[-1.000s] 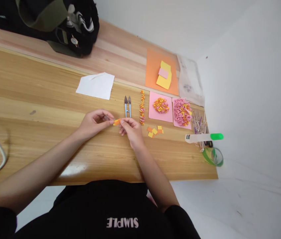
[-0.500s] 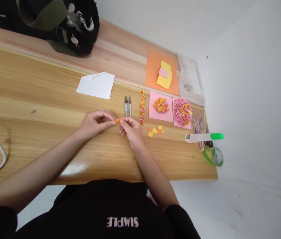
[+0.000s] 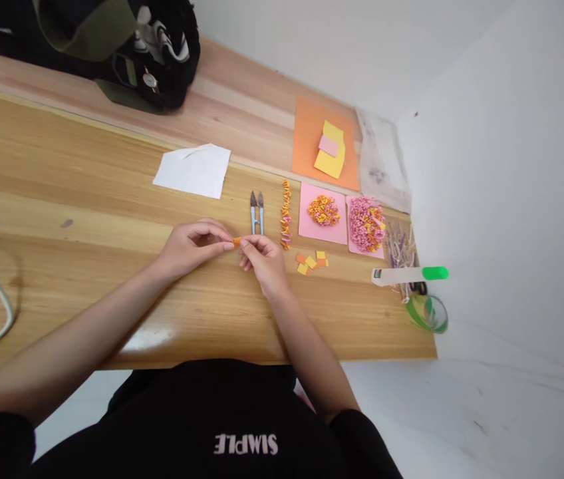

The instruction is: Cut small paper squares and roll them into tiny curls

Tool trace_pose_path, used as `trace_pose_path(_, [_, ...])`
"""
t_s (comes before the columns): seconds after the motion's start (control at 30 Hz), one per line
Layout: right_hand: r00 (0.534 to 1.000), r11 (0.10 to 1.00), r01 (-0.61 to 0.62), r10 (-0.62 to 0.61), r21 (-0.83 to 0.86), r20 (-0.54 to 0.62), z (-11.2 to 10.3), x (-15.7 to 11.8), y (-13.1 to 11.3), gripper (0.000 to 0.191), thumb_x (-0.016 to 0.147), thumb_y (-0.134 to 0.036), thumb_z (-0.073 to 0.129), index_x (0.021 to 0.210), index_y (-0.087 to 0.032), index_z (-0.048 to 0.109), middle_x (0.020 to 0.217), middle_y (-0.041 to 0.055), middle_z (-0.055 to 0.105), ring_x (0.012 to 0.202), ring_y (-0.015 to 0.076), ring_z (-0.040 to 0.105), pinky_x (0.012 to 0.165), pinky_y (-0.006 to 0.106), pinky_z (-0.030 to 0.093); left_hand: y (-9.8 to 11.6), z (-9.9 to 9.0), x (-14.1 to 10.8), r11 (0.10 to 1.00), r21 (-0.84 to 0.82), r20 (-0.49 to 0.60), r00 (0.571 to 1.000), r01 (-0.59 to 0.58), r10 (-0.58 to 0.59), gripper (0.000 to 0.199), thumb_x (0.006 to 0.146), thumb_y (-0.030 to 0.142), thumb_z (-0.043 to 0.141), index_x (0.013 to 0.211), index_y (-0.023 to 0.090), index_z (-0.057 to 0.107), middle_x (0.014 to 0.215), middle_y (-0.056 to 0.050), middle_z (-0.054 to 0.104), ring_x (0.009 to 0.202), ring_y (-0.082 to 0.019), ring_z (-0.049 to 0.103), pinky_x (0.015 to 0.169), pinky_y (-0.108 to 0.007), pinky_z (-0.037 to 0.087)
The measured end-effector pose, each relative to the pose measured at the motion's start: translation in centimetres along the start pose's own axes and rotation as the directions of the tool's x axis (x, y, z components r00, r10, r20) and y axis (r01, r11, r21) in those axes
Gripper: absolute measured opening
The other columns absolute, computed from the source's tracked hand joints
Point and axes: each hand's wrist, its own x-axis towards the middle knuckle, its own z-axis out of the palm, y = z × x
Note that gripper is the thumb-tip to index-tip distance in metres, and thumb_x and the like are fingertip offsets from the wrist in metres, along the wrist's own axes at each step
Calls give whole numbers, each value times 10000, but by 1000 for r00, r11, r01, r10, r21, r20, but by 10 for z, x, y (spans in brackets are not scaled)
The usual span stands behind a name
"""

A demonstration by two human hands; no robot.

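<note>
A small orange piece of paper [image 3: 237, 241] is pinched between both hands. My left hand [image 3: 189, 249] grips its left end with thumb and fingertips. At its right end, my right hand [image 3: 265, 259] holds it the same way. Just beyond my right hand lie blue-handled snips [image 3: 257, 213], blades pointing away. To their right runs a row of folded orange, yellow and pink pieces [image 3: 286, 216]. Several small orange and yellow paper pieces [image 3: 310, 262] lie right of my right hand. Two pink sheets carry heaps of tiny pieces, one mostly orange [image 3: 323, 211], the other mostly pink [image 3: 364, 225].
White paper [image 3: 193, 171] lies beyond my left hand. An orange sheet [image 3: 304, 140] bears yellow and pink papers farther back. At right are a green-capped strip [image 3: 406, 275], a green cup [image 3: 426, 314] and strings [image 3: 400, 249]. A black bag [image 3: 172, 86] sits back left.
The orange piece between my fingertips has turned slightly, and less yellow shows on it. Both hands have stayed nearly in place.
</note>
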Motion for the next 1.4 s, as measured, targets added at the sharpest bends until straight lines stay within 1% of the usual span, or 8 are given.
trace_pose_path(0.23, [1000, 1000, 14, -14, 18, -10, 1, 0, 0, 195, 693, -357, 706, 756, -192, 625, 560, -58, 576, 446, 70, 511, 422, 199, 368, 0, 0, -1, 1000, 22, -5, 1000, 5, -5, 178, 678, 360, 796, 721, 197, 737, 823, -35, 716, 788, -165, 647, 737, -279, 500])
trace_pose_path(0.57, [1000, 1000, -1, 2, 17, -29, 2, -1, -1, 142, 716, -316, 681, 759, -191, 628, 582, -54, 592, 444, 66, 509, 415, 195, 376, 2, -4, 0, 999, -44, 35, 999, -16, 17, 89, 724, 332, 746, 735, 247, 770, 854, -33, 704, 849, -183, 653, 804, -315, 500])
trace_pose_path(0.73, [1000, 1000, -2, 3, 16, -30, 2, -1, -2, 143, 707, -318, 686, 749, -195, 627, 578, -55, 596, 442, 66, 510, 410, 192, 378, 0, -4, 0, 998, -46, 29, 999, -36, 38, 70, 737, 308, 736, 742, 245, 766, 851, -33, 701, 832, -171, 646, 789, -307, 494])
trace_pose_path(0.87, [1000, 1000, -1, 2, 17, -22, 1, -1, -2, 161, 702, -332, 699, 747, -196, 626, 579, -54, 595, 440, 66, 509, 408, 192, 376, -4, -3, 0, 998, -45, 24, 999, -35, 36, 120, 719, 343, 760, 741, 226, 750, 847, -38, 704, 819, -170, 638, 754, -297, 488])
trace_pose_path(1.03, [1000, 1000, 9, -9, 5, -18, 1, 0, 0, 183, 710, -352, 701, 762, -195, 623, 587, -52, 590, 449, 69, 519, 418, 195, 382, -4, 0, 0, 1000, -12, -15, 1000, 20, -21, 233, 684, 408, 788, 758, 196, 727, 798, -33, 689, 718, -150, 600, 666, -277, 459])
trace_pose_path(1.17, [1000, 1000, 10, -10, -5, -14, 1, 0, 1, 185, 716, -357, 694, 770, -194, 623, 600, -48, 589, 457, 72, 520, 425, 202, 384, -1, 0, 0, 1000, -14, -12, 1000, 19, -19, 227, 679, 401, 791, 702, 191, 709, 799, -34, 690, 764, -157, 615, 714, -279, 471])
trace_pose_path(1.27, [1000, 1000, -2, 2, -1, -19, 1, 0, 0, 191, 707, -360, 699, 766, -196, 622, 589, -57, 586, 451, 66, 515, 421, 197, 379, 1, 0, 0, 1000, 15, -5, 1000, 12, -12, 218, 676, 401, 790, 708, 196, 723, 827, -40, 700, 796, -164, 625, 727, -278, 479])
trace_pose_path(1.4, [1000, 1000, -10, 10, 14, -29, 2, -1, -3, 211, 686, -374, 718, 752, -198, 624, 565, -68, 578, 438, 59, 511, 411, 190, 372, 1, -1, 0, 999, 34, -3, 1000, 6, -6, 225, 670, 410, 792, 724, 200, 733, 834, -42, 703, 787, -165, 627, 731, -284, 492])
